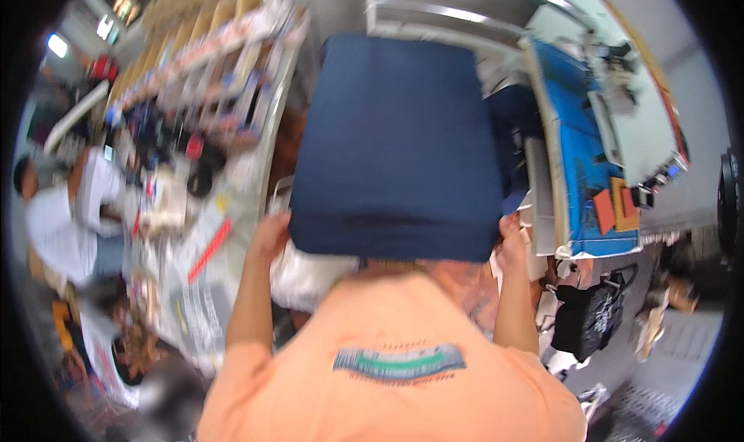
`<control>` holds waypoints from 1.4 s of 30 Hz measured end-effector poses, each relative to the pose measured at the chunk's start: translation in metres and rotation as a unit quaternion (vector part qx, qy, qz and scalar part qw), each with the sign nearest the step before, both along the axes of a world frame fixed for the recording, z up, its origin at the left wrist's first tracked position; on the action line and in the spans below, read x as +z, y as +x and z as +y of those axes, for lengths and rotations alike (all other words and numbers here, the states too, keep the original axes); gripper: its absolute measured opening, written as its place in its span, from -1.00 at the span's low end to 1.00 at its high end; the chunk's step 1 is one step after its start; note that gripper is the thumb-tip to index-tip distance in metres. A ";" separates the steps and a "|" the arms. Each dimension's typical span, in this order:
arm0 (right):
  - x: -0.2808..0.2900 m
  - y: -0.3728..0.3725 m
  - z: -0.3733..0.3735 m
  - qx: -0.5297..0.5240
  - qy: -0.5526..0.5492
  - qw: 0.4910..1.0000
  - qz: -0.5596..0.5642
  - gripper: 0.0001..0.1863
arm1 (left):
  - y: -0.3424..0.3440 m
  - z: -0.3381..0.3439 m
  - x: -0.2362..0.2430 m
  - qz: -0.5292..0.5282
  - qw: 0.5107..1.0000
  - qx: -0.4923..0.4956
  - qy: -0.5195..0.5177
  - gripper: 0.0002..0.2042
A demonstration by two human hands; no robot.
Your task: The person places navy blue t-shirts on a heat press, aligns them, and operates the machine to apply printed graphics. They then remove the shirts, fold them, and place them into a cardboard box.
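Observation:
A large dark blue rectangular piece (399, 147) with a smooth fabric face spans the middle of the view in front of my chest. I cannot tell whether it is a folded cloth or a padded board. At its near left corner, my left hand (271, 234) has its fingers closed on the edge. My right hand (509, 244) grips the near right corner in the same way. The fingers of both hands are partly hidden by the piece, and the picture is somewhat blurred.
On the left, a cluttered table (246, 163) carries boxes, plastic wrap and a red strip (210, 250). To the right stands a table with a blue cover (577, 140). A black bag (593, 316) is below it. People in white shirts (66, 217) are at far left.

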State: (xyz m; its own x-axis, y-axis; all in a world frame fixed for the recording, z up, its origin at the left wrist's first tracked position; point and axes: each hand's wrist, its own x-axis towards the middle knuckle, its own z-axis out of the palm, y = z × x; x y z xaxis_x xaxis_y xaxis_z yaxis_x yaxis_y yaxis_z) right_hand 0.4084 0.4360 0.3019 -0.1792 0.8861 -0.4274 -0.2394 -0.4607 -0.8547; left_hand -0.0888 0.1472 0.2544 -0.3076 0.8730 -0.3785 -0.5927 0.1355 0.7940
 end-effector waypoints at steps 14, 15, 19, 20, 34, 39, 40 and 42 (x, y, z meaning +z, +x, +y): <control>-0.017 0.009 0.006 -0.004 -0.025 0.999 -0.027 -0.69 | 0.022 0.011 0.017 -0.113 0.993 0.039 0.022 -0.63; -0.010 0.009 0.006 -0.019 -0.027 0.999 -0.035 -0.69 | 0.024 0.013 0.016 -0.106 0.993 0.041 0.015 -0.63; -0.024 0.012 0.003 -0.038 0.014 0.991 -0.124 -0.66 | 0.024 0.012 0.012 -0.093 0.995 0.022 0.017 -0.63; -0.043 0.023 0.005 -0.031 0.041 0.982 -0.180 -0.65 | 0.025 0.011 0.005 -0.091 0.995 0.020 0.019 -0.63; 0.032 -0.035 0.062 0.116 0.065 0.907 -0.399 -0.78 | -0.021 0.062 -0.043 0.211 0.954 0.016 -0.212 -0.83; 0.074 -0.120 0.203 0.063 0.232 0.914 -0.326 -0.81 | -0.120 0.241 0.030 0.199 0.975 0.077 -0.059 -0.81; 0.073 -0.138 0.235 0.049 0.244 0.919 -0.305 -0.79 | -0.131 0.278 0.042 0.195 0.975 0.096 -0.047 -0.81; 0.065 -0.176 0.290 0.034 0.250 0.922 -0.296 -0.76 | -0.167 0.333 0.037 0.136 0.979 0.152 -0.031 -0.72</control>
State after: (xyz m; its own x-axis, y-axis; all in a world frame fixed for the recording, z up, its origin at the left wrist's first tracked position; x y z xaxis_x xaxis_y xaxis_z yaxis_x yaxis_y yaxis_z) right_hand 0.2327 0.7260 0.3674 -0.1077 0.9941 -0.0104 0.3511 0.0283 -0.9359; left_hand -0.2558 0.4804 0.2912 -0.6458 0.7041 -0.2953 -0.3806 0.0385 0.9239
